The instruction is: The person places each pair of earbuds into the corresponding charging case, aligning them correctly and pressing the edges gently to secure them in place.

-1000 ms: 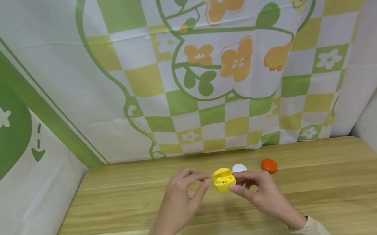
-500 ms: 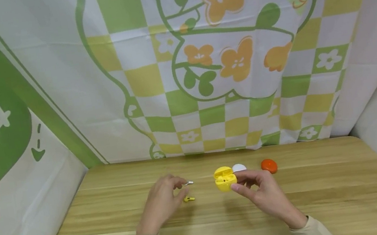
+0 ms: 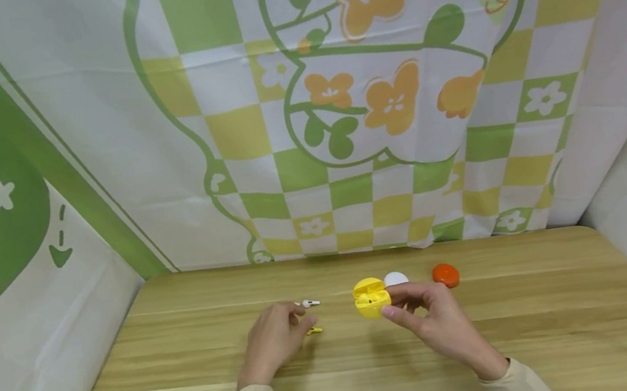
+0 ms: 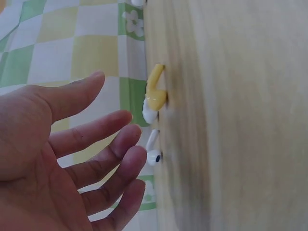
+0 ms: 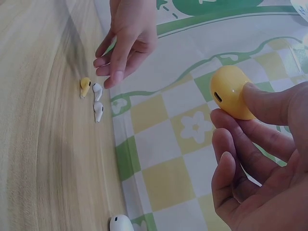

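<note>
My right hand (image 3: 395,302) pinches a yellow earbud case (image 3: 371,297) between thumb and fingers, lid open, just above the wooden table (image 3: 555,321). The right wrist view shows the case (image 5: 231,91) from its rounded back, held in my right hand (image 5: 240,130). My left hand (image 3: 291,329) hovers with relaxed fingers and holds nothing. A yellow earbud (image 3: 314,330) lies by its fingertips and a white earbud (image 3: 311,303) just beyond. In the left wrist view my left hand (image 4: 115,130) is spread beside the yellow earbud (image 4: 155,94) and the white earbud (image 4: 153,151).
A shut white case (image 3: 396,278) lies right behind the yellow case, and a shut orange case (image 3: 446,275) sits further right. A checked green and yellow cloth (image 3: 343,150) hangs behind the table. White panels stand on both sides.
My left hand moved left from the yellow case, let go of a white earbud onto the table, and drew back a little. The right hand and yellow case stayed put.
</note>
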`<state>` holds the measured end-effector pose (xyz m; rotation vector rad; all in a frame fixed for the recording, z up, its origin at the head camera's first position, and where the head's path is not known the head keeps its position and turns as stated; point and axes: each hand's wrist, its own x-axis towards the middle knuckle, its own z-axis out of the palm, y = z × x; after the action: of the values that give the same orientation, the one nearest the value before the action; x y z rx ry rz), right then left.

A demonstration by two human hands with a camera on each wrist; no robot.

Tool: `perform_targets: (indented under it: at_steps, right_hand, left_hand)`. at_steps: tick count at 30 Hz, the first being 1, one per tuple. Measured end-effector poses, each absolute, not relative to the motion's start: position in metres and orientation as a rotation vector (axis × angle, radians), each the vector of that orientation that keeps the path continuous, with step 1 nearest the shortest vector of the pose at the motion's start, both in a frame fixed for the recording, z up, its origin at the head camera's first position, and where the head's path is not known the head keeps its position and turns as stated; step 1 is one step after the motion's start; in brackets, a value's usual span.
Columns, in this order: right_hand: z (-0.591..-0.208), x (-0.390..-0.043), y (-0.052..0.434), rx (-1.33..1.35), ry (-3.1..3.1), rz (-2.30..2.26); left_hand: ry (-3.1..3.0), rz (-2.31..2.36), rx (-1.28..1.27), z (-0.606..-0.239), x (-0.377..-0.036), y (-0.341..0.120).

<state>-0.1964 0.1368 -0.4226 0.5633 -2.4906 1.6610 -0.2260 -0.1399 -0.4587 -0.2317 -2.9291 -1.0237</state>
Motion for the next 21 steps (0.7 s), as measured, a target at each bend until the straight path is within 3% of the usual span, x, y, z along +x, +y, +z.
perform_targets:
  at_steps: [21]
  right_hand:
    - [-0.421,-0.196,0.137,0.560,-2.521,1.648]
  left_hand:
    - [-2.950,-0.856,-0.115,-0.474,-0.228,-0.132]
